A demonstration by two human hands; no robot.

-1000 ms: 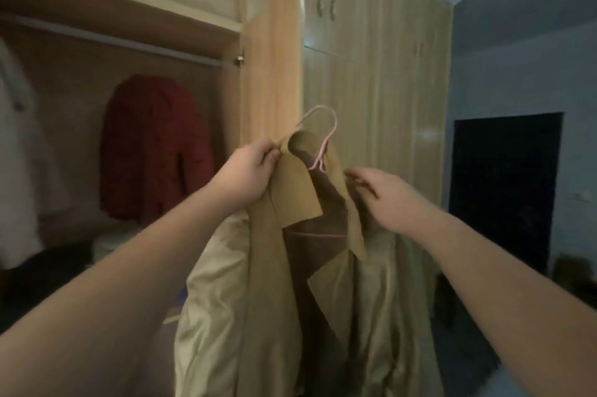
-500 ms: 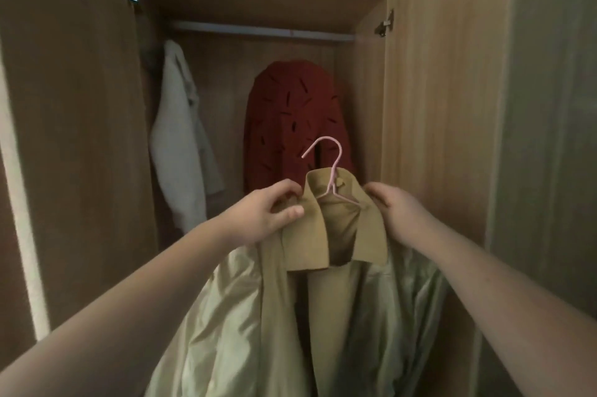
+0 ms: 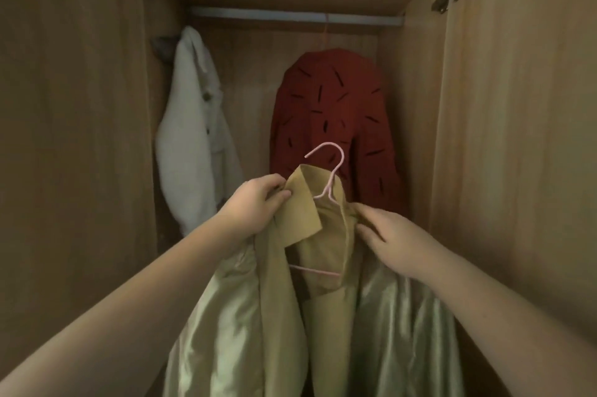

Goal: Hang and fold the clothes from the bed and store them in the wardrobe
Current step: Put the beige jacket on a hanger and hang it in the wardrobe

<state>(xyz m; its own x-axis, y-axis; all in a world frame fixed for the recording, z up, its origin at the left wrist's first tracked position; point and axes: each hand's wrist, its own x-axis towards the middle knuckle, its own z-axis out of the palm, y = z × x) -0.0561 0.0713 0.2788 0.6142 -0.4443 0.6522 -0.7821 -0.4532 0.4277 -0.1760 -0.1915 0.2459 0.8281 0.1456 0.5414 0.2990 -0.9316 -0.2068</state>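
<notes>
The tan coat (image 3: 290, 283) hangs on a thin pink wire hanger (image 3: 328, 185), held up in front of the open wardrobe (image 3: 484, 138) at the centre of the view, its matte outer cloth folded back to show a glossy, pale green satin lining that falls in soft creases toward 6 o'clock. The left hand (image 3: 255, 202), reaching in from 8 o'clock, pinches the stiff, squared collar flap between thumb and curled fingers; that grip is closed on the fabric. The right hand (image 3: 392, 240), coming from 4 o'clock, has its fingers bent around the coat's other shoulder, closed on the cloth there, though the fingertips are hidden behind the fabric. The hanger's curved hook rises free above the collar at 12 o'clock of the hands, and its straight lower bar shows as a pink line inside the open front. Beyond, toward 12 o'clock, a dark red jacket (image 3: 336, 112) with short black dashes hangs in a rounded shape from the pale metal rail (image 3: 290, 16). At 10 o'clock a fuzzy white coat (image 3: 190, 131) with buttons droops against the left wall. The wardrobe's panels are smooth wood-grain board, with metal hinges near the upper corners.
</notes>
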